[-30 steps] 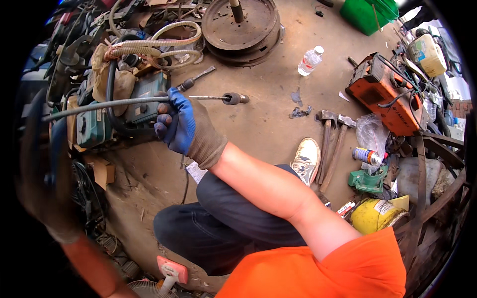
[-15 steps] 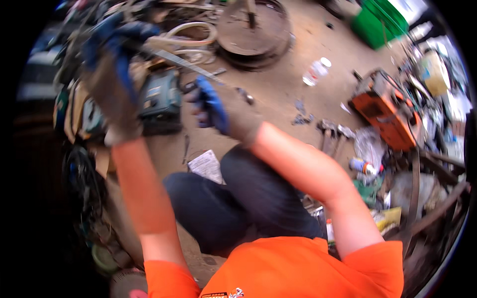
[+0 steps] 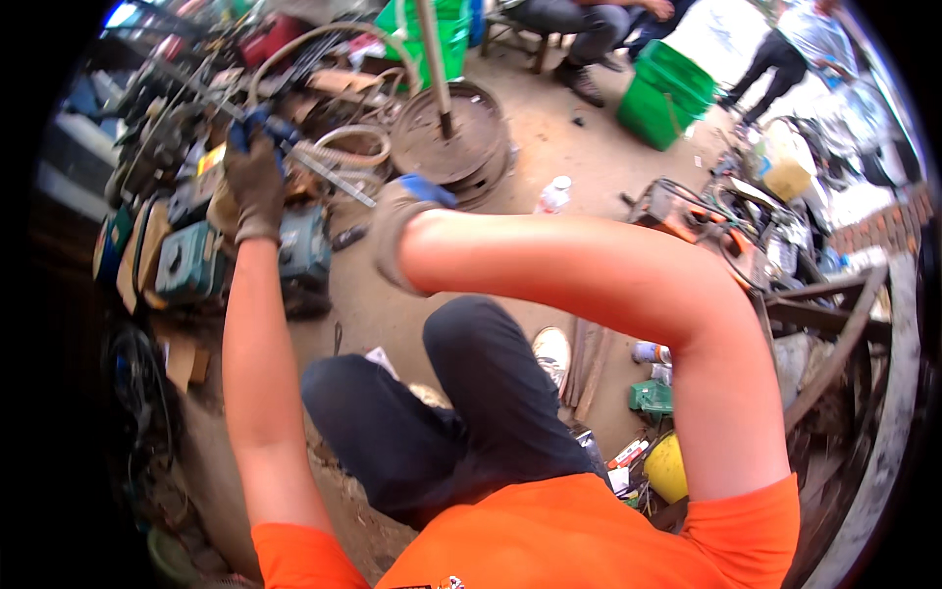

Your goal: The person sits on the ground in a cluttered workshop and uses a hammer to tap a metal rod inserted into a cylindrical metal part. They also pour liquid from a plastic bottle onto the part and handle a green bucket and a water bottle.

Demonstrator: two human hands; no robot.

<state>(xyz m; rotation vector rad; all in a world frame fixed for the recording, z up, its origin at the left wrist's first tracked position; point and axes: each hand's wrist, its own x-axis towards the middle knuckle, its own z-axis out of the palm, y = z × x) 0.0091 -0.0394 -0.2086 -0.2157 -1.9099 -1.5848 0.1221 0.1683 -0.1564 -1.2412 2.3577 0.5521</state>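
My left hand (image 3: 256, 182), in a brown and blue work glove, is closed around a long thin metal bar (image 3: 339, 182). The bar slants from the upper left down toward my right hand. My right hand (image 3: 397, 226), gloved the same way, is bent at the wrist by the bar's lower end. Its fingers are mostly hidden behind the glove's back, so I cannot tell whether they touch the bar. Below the bar stands a teal tool case (image 3: 305, 245), with a small dark object (image 3: 350, 236) beside it.
A round rusty metal base (image 3: 471, 123) carries an upright pole (image 3: 432, 59). Hoses (image 3: 358, 147) and scrap crowd the left. A clear bottle (image 3: 554, 194), a green bin (image 3: 667, 95) and an orange machine (image 3: 677, 216) lie to the right. Other people are at the back.
My view has shifted, showing more of the far floor and people. My left hand still grips the bar. My right wrist has turned, its forearm now lying more across my front.
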